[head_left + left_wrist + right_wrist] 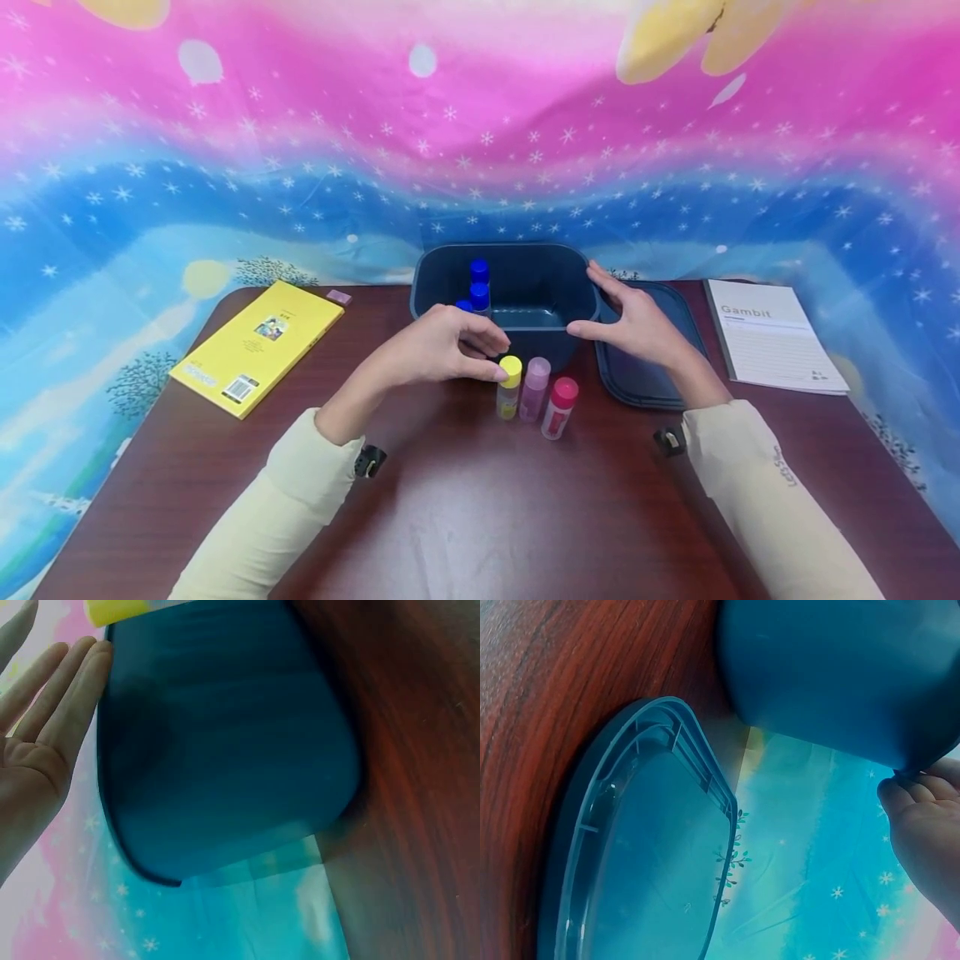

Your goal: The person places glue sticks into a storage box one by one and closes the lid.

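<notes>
A dark blue bin (525,333) stands at the back middle of the brown table (465,517), with three blue-capped bottles (479,283) in its left end. In front of it stand a yellow-capped bottle (509,388), a pale pink-capped bottle (535,388) and a magenta-capped bottle (559,407). My left hand (498,358) hovers beside the yellow cap with loosely spread fingers (52,697), next to the bin's wall (225,750). My right hand (583,298) rests on the bin's front right corner, thumb on the front wall and fingers (911,799) along the rim (840,667).
The bin's dark blue lid (637,385) lies upside down to the right, seen also as the lid (645,847) in the right wrist view. A yellow book (258,346) lies at the left, a small pink block (340,296) behind it, a white "Gambit" booklet (772,333) at the right. A colourful cloth hangs behind.
</notes>
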A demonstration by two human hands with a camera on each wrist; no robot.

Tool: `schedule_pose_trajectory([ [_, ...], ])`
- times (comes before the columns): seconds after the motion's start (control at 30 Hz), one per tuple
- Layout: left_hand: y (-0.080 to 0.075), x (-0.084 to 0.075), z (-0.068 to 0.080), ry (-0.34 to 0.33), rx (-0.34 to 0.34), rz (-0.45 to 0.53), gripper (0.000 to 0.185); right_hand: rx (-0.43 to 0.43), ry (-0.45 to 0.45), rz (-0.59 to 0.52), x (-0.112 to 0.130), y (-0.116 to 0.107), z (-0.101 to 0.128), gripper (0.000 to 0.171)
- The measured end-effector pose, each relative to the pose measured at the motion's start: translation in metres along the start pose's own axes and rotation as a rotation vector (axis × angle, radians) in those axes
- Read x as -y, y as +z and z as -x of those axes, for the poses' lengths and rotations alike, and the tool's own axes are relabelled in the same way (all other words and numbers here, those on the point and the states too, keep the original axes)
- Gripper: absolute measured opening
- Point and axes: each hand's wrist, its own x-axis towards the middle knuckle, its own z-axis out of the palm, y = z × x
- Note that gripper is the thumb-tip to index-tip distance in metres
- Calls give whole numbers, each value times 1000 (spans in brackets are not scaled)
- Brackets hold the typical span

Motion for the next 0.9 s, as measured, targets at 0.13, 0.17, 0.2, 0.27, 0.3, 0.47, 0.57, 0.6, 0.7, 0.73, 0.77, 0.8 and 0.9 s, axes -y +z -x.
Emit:
schedule_pose_trajectory([
  [0.13, 8, 3, -3, 3, 9, -5, 43, 0, 3, 0, 0, 0, -1, 96],
  [0.17, 9, 4, -3, 7, 7, -6, 44, -1, 6, -5, 0, 0, -1, 96],
  [0.2, 11, 5, -4, 11, 3, -8, 45, -3, 7, -8, 0, 0, -1, 95],
  [0.27, 15, 7, -5, 15, -9, -14, 45, -5, 11, -12, 0, 0, -1, 96],
  [0.3, 17, 8, -5, 15, -16, -19, 46, -3, 12, -17, 0, 0, -1, 96],
  [0.47, 24, 13, -5, 12, -37, -56, 42, 8, 8, -16, 2, 0, 1, 96],
  [0.57, 28, 14, -6, 33, -44, -78, 37, 3, 0, -16, 1, 0, 0, 95],
  [0.6, 28, 15, -6, 38, -47, -80, 35, -1, -1, -18, 0, 0, 0, 94],
  [0.7, 30, 15, -7, 38, -58, -76, 32, -10, 0, -21, -2, 0, -1, 94],
  [0.73, 30, 15, -7, 32, -62, -70, 31, -13, 1, -22, -2, 1, -2, 94],
  [0.77, 30, 16, -7, 22, -65, -63, 32, -13, 3, -22, -3, 1, -2, 94],
  [0.8, 31, 16, -6, 15, -66, -54, 32, -15, 4, -24, -3, 1, -2, 95],
  [0.9, 31, 19, -4, 2, -74, -23, 32, -13, 0, -22, -3, 1, -1, 95],
])
